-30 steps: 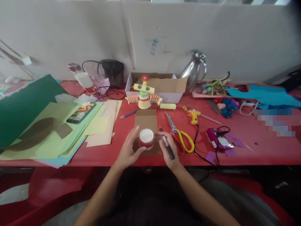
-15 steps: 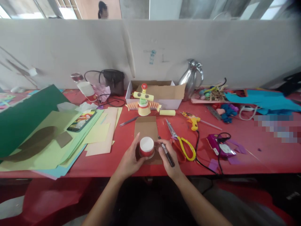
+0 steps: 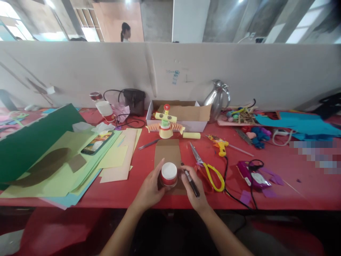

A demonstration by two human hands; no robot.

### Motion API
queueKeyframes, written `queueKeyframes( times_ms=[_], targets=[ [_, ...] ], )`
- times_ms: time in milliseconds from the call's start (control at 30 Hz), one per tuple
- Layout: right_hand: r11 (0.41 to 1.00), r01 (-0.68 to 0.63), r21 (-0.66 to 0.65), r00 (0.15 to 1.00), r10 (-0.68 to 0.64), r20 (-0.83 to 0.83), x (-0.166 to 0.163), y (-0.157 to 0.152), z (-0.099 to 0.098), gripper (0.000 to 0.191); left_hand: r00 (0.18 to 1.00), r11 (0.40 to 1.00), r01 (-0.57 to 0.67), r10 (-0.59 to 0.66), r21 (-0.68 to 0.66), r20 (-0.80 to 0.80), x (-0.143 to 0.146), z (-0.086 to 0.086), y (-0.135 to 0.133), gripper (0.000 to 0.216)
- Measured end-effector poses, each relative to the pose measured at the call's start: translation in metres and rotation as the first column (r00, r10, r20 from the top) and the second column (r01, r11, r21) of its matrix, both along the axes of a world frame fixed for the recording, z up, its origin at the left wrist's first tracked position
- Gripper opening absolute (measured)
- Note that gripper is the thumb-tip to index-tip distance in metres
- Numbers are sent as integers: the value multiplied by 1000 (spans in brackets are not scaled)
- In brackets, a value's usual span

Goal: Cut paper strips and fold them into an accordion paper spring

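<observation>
A small red-and-white paper cup stands bottom up on a strip of brown cardboard. The fingers of my left hand curl round its left side and hold it. My right hand grips a black pen that slants across the fingers, close to the cup's right side. Beyond the cardboard stands a paper robot figure with pleated arms and a red ball on top. A rolled yellow paper tube lies beside the figure.
Yellow-handled scissors, a yellow glue gun and a purple corded box lie to the right. Coloured paper with a phone is on the left. A cardboard box and steel jug stand behind.
The camera view has tilted up slightly, so everything sits lower in the picture. Both hands keep their hold on the cup and the pen.
</observation>
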State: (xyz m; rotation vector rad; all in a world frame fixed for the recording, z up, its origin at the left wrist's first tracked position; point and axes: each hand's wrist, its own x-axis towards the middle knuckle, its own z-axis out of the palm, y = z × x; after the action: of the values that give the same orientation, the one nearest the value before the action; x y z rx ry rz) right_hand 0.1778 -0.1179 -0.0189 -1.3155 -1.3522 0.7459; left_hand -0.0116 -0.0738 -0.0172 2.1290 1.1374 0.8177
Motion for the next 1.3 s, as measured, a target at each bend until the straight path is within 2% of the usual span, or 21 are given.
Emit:
queueKeyframes(
  times_ms=[367, 533, 633, 733, 833, 967, 1067, 1100, 1167, 1233, 1300],
  targets=[
    [1000, 4, 8, 1000, -4, -10, -1, -2, -1, 25, 999, 1000, 2, -2, -10, 49, -2, -1, 1, 91],
    [999, 39, -2, 997, -40, -60, 12, 0, 3, 26, 970, 990, -128, 137, -56, 202, -3, 5, 3, 91],
    [996, 85, 23, 992, -87, 94, 24, 7, 11, 29, 954, 976, -207, 217, -71, 207, -2, 5, 8, 88],
    [996, 76, 55, 961, -88, 263, 32, 16, 20, 30, 941, 956, -292, 293, -32, 168, -4, 6, 21, 78],
    [998, 32, 63, 949, -50, 312, 32, 25, 28, 27, 891, 902, -432, 421, 30, 172, -15, 15, 44, 66],
    [996, -87, 23, 925, 72, 374, 15, 41, 38, 24, 779, 781, -624, 619, 28, 102, -41, 34, 94, 61],
    [973, -230, 28, 891, 199, 408, -11, 63, 50, 16, 737, 737, -676, 675, 29, 17, -58, 39, 137, 61],
    [960, -280, 26, 864, 240, 442, -22, 73, 54, 18, 736, 736, -676, 677, 42, 4, -61, 38, 151, 61],
    [955, -298, 0, 786, 245, 567, -47, 96, 64, 19, 729, 729, -679, 684, 89, -35, -64, 34, 175, 60],
    [958, -276, -78, 667, 250, 702, -71, 122, 73, 20, 734, 736, -666, 676, 124, -65, -65, 29, 194, 59],
    [969, -189, -158, 547, 238, 803, -94, 147, 79, 24, 762, 764, -638, 645, 97, -67, -65, 24, 208, 59]
  ],
)
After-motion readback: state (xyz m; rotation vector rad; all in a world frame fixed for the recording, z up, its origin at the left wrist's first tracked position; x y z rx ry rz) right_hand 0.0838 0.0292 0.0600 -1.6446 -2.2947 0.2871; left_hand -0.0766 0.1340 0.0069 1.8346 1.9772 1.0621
